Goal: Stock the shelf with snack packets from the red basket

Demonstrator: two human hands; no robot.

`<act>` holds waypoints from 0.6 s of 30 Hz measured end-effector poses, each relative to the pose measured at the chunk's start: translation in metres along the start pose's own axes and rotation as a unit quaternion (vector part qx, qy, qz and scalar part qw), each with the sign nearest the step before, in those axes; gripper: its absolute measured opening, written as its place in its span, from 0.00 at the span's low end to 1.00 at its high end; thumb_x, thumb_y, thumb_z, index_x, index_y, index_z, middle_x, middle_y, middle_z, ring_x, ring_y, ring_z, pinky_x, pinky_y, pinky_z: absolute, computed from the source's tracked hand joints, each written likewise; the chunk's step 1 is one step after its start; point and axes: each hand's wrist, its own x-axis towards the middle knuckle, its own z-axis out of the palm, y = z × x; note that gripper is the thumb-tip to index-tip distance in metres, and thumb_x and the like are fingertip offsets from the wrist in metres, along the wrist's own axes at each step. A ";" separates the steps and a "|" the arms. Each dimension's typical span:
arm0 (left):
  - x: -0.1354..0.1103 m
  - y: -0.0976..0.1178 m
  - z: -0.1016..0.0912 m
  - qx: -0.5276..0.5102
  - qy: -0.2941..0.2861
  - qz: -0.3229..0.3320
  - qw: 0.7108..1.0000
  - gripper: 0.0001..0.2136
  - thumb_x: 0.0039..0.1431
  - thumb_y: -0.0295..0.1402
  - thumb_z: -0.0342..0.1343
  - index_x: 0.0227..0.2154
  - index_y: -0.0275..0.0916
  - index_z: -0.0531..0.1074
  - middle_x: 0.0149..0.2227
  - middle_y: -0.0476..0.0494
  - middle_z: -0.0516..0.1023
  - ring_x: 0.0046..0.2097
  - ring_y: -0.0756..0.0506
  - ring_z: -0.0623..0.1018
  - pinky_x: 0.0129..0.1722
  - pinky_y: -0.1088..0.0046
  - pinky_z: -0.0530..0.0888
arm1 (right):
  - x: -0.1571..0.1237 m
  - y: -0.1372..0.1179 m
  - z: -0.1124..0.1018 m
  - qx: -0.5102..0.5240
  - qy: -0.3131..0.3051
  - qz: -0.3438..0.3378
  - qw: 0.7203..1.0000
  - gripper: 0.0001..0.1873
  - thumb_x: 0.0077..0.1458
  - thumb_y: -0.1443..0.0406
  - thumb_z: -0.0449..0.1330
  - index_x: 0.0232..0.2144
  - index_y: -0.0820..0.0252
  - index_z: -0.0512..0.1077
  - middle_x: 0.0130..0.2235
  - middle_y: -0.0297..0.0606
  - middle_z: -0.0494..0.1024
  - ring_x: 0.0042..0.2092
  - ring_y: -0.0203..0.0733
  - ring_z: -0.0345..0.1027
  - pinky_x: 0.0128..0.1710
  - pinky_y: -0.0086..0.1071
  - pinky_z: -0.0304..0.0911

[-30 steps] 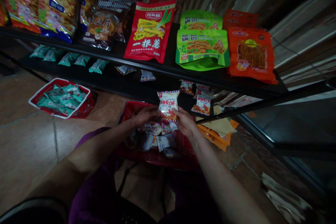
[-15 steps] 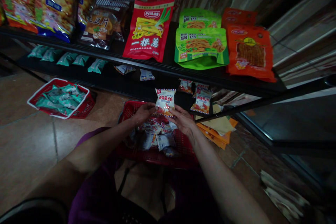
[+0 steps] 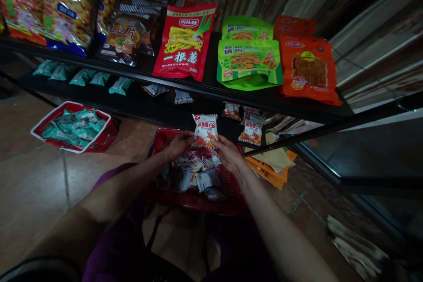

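Between my two hands is a small white and orange snack packet (image 3: 205, 129), its printing facing me upside down. My left hand (image 3: 180, 144) pinches its left edge, and my right hand (image 3: 227, 151) grips its lower right corner with the thumb in front. Directly below, a red plastic basket (image 3: 161, 139) holds several similar snack packets (image 3: 206, 179) lying in a loose heap. Two or more matching packets (image 3: 251, 128) stand at the right end of the lower shelf (image 3: 148, 108), just beyond my right hand.
On the upper shelf (image 3: 201, 88) stand larger bags: yellow, brown, a red bag (image 3: 185, 42), green pouches (image 3: 249, 64) and orange bags (image 3: 309, 70). Teal packets (image 3: 82, 77) line the lower shelf's left. A white-rimmed red basket (image 3: 107, 134) of teal packets sits on the floor. Orange envelopes (image 3: 269, 172) lie right.
The view has shifted slightly. Both hands still hold the packet, which now shows its printed front a little more squarely.
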 end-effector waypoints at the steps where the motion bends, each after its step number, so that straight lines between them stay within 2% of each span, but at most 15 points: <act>1: 0.000 0.000 0.000 0.007 0.001 0.002 1.000 0.15 0.40 0.37 0.67 0.29 0.37 0.70 0.29 0.48 0.75 0.31 0.51 0.73 0.31 0.76 0.71 | 0.000 0.000 0.000 0.003 0.001 0.001 1.000 0.11 0.42 0.64 0.67 0.32 0.54 0.74 0.37 0.30 0.78 0.38 0.34 0.71 0.39 0.28 0.68; 6: 0.002 -0.002 -0.001 0.048 -0.005 0.012 0.999 0.17 0.40 0.39 0.66 0.32 0.37 0.69 0.29 0.50 0.74 0.28 0.52 0.72 0.28 0.78 0.69 | 0.000 0.000 0.002 0.018 0.044 -0.003 0.999 0.12 0.42 0.59 0.67 0.30 0.55 0.73 0.35 0.31 0.78 0.37 0.34 0.70 0.36 0.28 0.68; 9: 0.009 -0.010 -0.002 0.059 -0.015 0.031 0.998 0.20 0.39 0.42 0.66 0.33 0.37 0.69 0.31 0.49 0.75 0.31 0.51 0.74 0.30 0.76 0.70 | 0.003 0.004 -0.001 0.003 0.069 -0.022 0.997 0.16 0.39 0.56 0.68 0.31 0.57 0.72 0.33 0.33 0.78 0.33 0.36 0.70 0.31 0.28 0.66; 13: 0.015 -0.021 0.000 0.071 -0.031 0.043 0.996 0.22 0.39 0.43 0.66 0.35 0.36 0.68 0.34 0.46 0.76 0.33 0.49 0.75 0.31 0.74 0.71 | 0.010 0.011 -0.009 -0.045 0.087 -0.063 0.993 0.24 0.37 0.56 0.66 0.39 0.57 0.71 0.34 0.34 0.78 0.34 0.38 0.71 0.31 0.30 0.65; 18: 0.010 -0.029 0.005 0.081 -0.061 0.040 0.994 0.23 0.40 0.43 0.66 0.36 0.34 0.68 0.35 0.43 0.78 0.33 0.48 0.76 0.31 0.73 0.72 | 0.010 0.018 -0.018 -0.083 0.128 -0.091 0.984 0.35 0.38 0.60 0.64 0.51 0.61 0.64 0.36 0.36 0.77 0.35 0.38 0.71 0.33 0.30 0.65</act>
